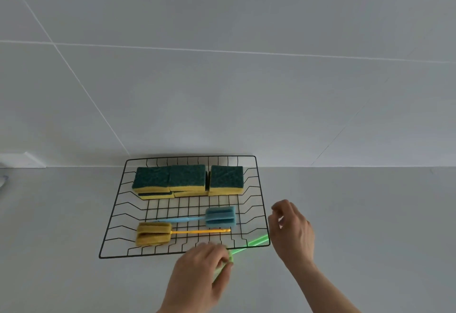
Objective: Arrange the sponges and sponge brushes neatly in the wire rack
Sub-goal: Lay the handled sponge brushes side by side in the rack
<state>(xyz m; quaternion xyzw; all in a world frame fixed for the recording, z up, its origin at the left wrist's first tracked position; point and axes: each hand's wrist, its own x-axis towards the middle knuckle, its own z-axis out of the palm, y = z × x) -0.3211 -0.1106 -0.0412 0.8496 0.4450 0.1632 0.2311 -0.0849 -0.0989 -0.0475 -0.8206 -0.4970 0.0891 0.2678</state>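
A black wire rack (116,214) lies on the grey counter against the wall. Several green-and-yellow sponges (187,179) are stacked in a row along its far side. Nearer me in the rack lie a blue sponge brush (220,217) with its head to the right and a yellow sponge brush (153,233) with its head to the left. My left hand (202,270) grips the head end of a green sponge brush (256,240), whose handle slants across the rack's front right corner. My right hand (292,231) hovers just right of the rack, fingers loosely curled, holding nothing.
A grey tiled wall (222,66) rises directly behind the rack. A white object (22,159) sits at the far left where the counter meets the wall. Bare counter stretches to both sides of the rack.
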